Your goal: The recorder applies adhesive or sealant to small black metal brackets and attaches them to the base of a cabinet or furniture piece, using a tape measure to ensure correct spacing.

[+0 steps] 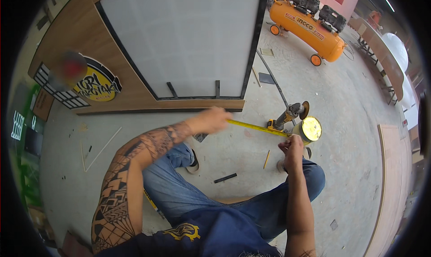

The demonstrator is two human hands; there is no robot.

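A yellow tape measure (256, 126) is drawn out in a slanting line between my two hands, above the floor. My left hand (211, 121), somewhat smeared by motion, is closed around its left end; the tape's case does not show. At its right end my right hand (293, 150) has fingers pinched together on the tape. Just beyond the right hand stands a round can (310, 129) with a shiny yellow top. Beside that can is a cordless angle grinder (285, 117) with its disc upward. A yellow pencil (266, 159) and a short black strip (225, 178) lie between my legs.
A large wood-framed panel (179, 105) with a pale window stands ahead. An orange air compressor (310, 30) is at the far right. Along the right edge lies a wooden board (389, 185). A thin rod (271, 75) rests on the floor beyond the grinder.
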